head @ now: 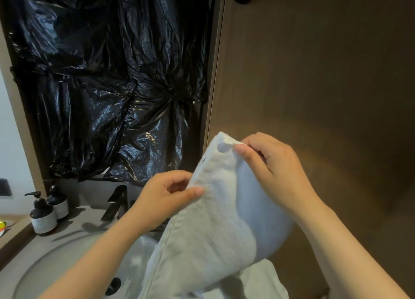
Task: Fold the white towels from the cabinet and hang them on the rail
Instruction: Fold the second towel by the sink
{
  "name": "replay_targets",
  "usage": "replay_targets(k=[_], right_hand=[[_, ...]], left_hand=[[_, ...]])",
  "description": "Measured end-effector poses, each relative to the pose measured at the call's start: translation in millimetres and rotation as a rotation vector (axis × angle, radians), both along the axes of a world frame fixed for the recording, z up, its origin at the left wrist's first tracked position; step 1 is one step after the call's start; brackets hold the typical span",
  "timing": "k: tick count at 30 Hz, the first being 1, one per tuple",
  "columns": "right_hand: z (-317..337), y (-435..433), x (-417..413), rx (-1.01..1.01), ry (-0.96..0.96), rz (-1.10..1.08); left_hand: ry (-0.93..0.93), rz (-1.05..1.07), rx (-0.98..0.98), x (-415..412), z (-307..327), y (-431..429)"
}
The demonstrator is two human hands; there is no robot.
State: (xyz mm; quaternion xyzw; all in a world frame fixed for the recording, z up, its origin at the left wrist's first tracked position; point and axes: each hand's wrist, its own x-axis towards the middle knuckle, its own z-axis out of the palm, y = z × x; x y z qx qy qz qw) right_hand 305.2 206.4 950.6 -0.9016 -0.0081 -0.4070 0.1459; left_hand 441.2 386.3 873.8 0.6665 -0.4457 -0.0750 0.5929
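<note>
A white towel (211, 220) hangs folded in front of me, above the sink. My right hand (269, 161) pinches its top corner between thumb and fingers. Lower down, my left hand (166, 195) pinches the towel's left edge. The towel's lower end drapes down past the bottom of the view, over another piece of white cloth (260, 280). No rail or cabinet interior is in sight.
A round white sink (74, 260) with a black faucet (115, 203) lies below my arms. Two dark pump bottles (42, 215) stand at the left on the counter. Black plastic sheeting (107, 78) covers the mirror area. A brown wood panel (314, 74) fills the right.
</note>
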Motion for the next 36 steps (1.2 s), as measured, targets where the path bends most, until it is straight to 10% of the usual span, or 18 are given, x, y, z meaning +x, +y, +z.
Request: replay_targets(k=[9,16,23,36], right_hand=[[-12,-4,-14,0.288,-0.027,-0.010],[-58,-33,-47,0.670,0.014,-0.161],[-216,-53,-108,0.914,0.346,-0.567],[-314,-78,-107,0.847,0.408,-0.780]], left_hand=[[-0.039,0.046,-0.089,-2,5,-1],[-0.045,-0.185,0.204,-8,19,-24],[-0.154,-0.164,0.713,-56,-147,-105],[-0.279,0.094,0.677,-73,-231,-96]])
